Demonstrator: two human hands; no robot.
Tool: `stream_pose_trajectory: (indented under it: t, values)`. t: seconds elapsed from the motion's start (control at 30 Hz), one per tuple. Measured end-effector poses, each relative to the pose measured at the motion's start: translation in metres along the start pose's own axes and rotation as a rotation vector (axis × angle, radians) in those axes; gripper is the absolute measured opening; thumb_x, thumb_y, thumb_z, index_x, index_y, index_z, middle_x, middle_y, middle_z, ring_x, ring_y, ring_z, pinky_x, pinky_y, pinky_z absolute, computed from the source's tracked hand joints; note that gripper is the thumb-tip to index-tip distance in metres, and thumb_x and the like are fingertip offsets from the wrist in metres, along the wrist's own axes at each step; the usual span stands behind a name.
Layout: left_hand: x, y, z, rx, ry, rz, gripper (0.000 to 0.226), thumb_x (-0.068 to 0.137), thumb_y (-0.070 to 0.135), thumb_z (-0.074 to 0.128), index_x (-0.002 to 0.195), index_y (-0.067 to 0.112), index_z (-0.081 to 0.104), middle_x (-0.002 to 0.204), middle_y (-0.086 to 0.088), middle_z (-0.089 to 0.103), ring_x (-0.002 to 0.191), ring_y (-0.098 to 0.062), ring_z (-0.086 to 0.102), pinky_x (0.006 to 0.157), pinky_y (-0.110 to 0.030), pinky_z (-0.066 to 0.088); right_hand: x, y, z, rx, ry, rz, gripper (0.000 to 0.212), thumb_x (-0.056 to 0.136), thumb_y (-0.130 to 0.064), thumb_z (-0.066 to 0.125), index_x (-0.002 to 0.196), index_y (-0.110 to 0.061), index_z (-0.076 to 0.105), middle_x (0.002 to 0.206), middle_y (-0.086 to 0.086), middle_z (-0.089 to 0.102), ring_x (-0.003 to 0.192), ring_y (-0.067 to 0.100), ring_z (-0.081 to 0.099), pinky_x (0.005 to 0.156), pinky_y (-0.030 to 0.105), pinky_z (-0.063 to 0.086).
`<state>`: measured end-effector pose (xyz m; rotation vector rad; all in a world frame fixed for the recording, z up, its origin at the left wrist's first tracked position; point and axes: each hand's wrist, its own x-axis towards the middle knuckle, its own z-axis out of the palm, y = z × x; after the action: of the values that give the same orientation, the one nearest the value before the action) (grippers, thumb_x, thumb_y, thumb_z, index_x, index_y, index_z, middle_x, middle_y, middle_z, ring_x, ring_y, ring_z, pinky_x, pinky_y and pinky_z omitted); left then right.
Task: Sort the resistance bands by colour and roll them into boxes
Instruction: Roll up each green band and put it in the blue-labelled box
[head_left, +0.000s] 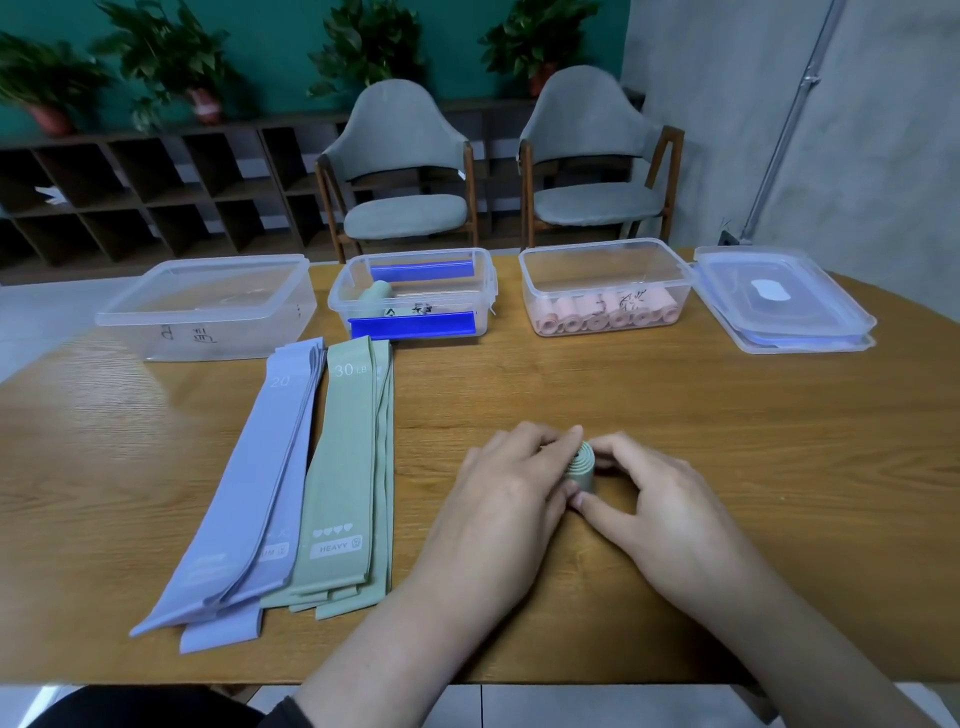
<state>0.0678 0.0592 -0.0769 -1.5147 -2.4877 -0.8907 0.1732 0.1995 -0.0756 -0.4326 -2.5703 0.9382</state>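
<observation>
Both forearms reach in from the near edge, bare, angled toward each other over the worktop (727, 415). The left hand (511, 486) lies palm down, fingers stretched right and curled over a small green roll (586, 466). The right hand (652, 493) comes in from the right, thumb low on the near side, fingertips (602, 447) bent against the roll's far end. The hands meet at the roll, thumbs nearly touching, wrists low above the wood.
</observation>
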Motion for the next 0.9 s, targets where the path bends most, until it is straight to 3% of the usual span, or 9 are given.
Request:
stream_pose_trajectory:
  t: [0.13,0.23,0.37,0.43,0.5,0.53,0.73,0.83,0.9]
  values:
    - [-0.004,0.001,0.006,0.071,-0.022,0.006,0.048,0.101,0.032,0.049,0.149,0.026,0.047,0.124,0.006,0.057,0.108,-0.018,0.054,0.088,-0.043,0.048,-0.001,0.004,-0.002,0.011,0.015,0.019,0.028,0.085,-0.036,0.071,0.112,-0.039,0.063,0.101,-0.037,0.059,0.104,-0.022,0.047,0.093,0.014,0.035]
    - [-0.008,0.000,0.005,0.073,-0.074,-0.033,0.055,0.099,0.041,0.032,0.154,0.034,0.037,0.134,0.013,0.052,0.117,-0.015,0.050,0.095,-0.042,0.045,-0.001,0.005,0.000,0.046,0.023,0.009,0.031,0.086,-0.035,0.072,0.115,-0.038,0.063,0.108,-0.031,0.063,0.109,-0.012,0.052,0.094,0.016,0.037]
    - [-0.008,0.000,0.001,0.003,-0.148,-0.033,0.053,0.106,0.028,0.039,0.158,0.036,0.027,0.148,0.017,0.047,0.131,-0.009,0.043,0.108,-0.037,0.036,-0.001,0.007,0.001,0.110,0.018,0.024,0.029,0.086,-0.032,0.073,0.113,-0.038,0.065,0.107,-0.026,0.066,0.108,-0.010,0.056,0.089,0.007,0.039]
    - [-0.006,0.001,-0.003,-0.141,-0.122,-0.076,0.051,0.106,0.019,0.046,0.155,0.034,0.035,0.145,0.016,0.051,0.131,0.001,0.045,0.111,-0.022,0.033,0.000,0.006,0.002,0.175,0.010,0.039,0.027,0.085,-0.027,0.074,0.110,-0.037,0.067,0.104,-0.024,0.069,0.104,-0.007,0.060,0.088,0.009,0.042]
    - [-0.005,0.001,-0.010,-0.324,-0.036,-0.198,0.047,0.104,0.020,0.054,0.148,0.035,0.047,0.138,0.022,0.054,0.122,0.017,0.047,0.102,-0.003,0.030,0.001,0.002,0.003,0.333,-0.022,0.075,0.025,0.086,-0.021,0.075,0.108,-0.033,0.070,0.102,-0.020,0.072,0.098,-0.004,0.065,0.086,0.011,0.046]
    - [-0.006,0.001,-0.014,-0.388,-0.012,-0.249,0.044,0.103,0.022,0.057,0.144,0.038,0.052,0.135,0.025,0.056,0.119,0.018,0.049,0.100,-0.002,0.033,0.001,0.000,0.003,0.433,-0.049,0.102,0.024,0.087,-0.019,0.075,0.107,-0.032,0.071,0.100,-0.016,0.074,0.095,-0.001,0.068,0.084,0.014,0.049]
    - [-0.009,-0.005,-0.041,-0.707,0.008,-0.341,0.023,0.096,0.021,0.067,0.116,0.033,0.071,0.100,0.014,0.076,0.095,-0.002,0.069,0.083,-0.014,0.050,0.002,-0.018,-0.001,0.752,-0.141,0.153,0.021,0.091,-0.016,0.070,0.111,-0.022,0.073,0.103,0.002,0.077,0.099,0.015,0.072,0.086,0.019,0.052]
    - [-0.007,-0.012,-0.057,-0.800,-0.001,-0.343,0.020,0.095,0.022,0.070,0.113,0.028,0.074,0.097,-0.001,0.076,0.094,-0.017,0.072,0.086,-0.028,0.056,0.006,-0.034,0.001,0.888,-0.146,0.157,0.028,0.086,-0.019,0.072,0.114,-0.017,0.073,0.113,0.008,0.074,0.110,0.024,0.069,0.098,0.034,0.053]
    - [-0.006,-0.018,-0.070,-0.831,0.012,-0.333,0.017,0.093,0.026,0.072,0.110,0.030,0.075,0.093,-0.002,0.076,0.089,-0.016,0.072,0.082,-0.026,0.056,0.012,-0.045,0.001,0.972,-0.150,0.170,0.034,0.083,-0.020,0.073,0.116,-0.012,0.072,0.116,0.014,0.072,0.113,0.030,0.066,0.101,0.042,0.050]
